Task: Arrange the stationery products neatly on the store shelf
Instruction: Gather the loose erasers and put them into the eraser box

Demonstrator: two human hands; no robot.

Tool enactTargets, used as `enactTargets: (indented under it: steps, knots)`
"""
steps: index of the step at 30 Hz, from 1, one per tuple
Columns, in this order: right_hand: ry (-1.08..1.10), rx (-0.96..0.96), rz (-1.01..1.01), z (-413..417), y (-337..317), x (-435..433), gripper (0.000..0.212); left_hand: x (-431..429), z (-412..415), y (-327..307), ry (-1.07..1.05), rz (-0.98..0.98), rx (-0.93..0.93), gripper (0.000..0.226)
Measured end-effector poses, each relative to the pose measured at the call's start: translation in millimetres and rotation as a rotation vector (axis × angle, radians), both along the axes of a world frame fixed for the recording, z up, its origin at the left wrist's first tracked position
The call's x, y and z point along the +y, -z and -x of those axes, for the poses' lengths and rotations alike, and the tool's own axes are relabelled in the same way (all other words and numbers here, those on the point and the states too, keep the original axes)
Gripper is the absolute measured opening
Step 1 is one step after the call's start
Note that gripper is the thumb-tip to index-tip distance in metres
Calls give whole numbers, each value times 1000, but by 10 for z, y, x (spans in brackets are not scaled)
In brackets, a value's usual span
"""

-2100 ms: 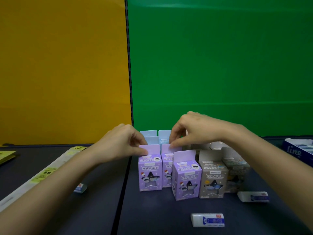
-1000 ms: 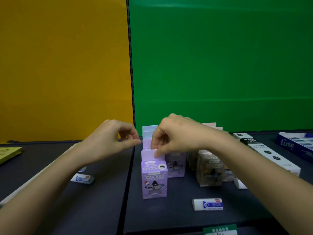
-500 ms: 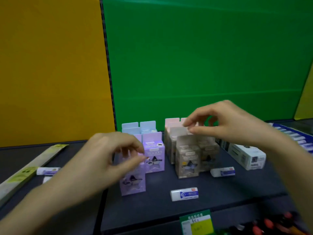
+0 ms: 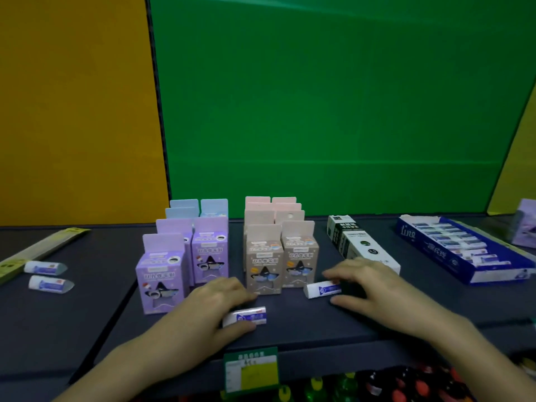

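The shelf (image 4: 295, 322) carries a blue tray (image 4: 435, 256) at the right, with purple boxes (image 4: 162, 274) and pink boxes (image 4: 264, 265) (upright, in rows) mid-shelf. The left hand (image 4: 208, 311) pinches the front eraser (image 4: 246, 316) near the shelf edge. The right hand (image 4: 374, 288) pinches the rear eraser (image 4: 323, 289), just before the pink boxes.

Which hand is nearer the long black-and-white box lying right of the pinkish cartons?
Right. The right hand is at the near end of the long black-and-white box; the left hand, gripping a white eraser, is beyond the pinkish cartons, farther left.
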State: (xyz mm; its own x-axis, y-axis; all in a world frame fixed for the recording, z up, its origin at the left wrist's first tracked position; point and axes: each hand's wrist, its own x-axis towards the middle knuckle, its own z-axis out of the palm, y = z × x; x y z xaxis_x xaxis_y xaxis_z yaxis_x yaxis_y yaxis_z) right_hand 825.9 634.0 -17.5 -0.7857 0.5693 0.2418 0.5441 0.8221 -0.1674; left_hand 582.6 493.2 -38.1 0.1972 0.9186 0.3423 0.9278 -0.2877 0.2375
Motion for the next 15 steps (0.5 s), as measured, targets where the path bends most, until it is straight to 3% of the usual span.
enactTargets:
  steps: [5, 11, 15]
  knots:
    - [-59, 36, -35, 48, 85, 0, 26, 23, -6, -53, 9, 59, -26, 49]
    - [-98, 0, -141, 33, 136, -44, 26, -45, -8, -90, 36, 17, 148, 41]
    - [-98, 78, -134, -114, 68, -161, 26, -66, -70, -216, 25, -78, 248, 30]
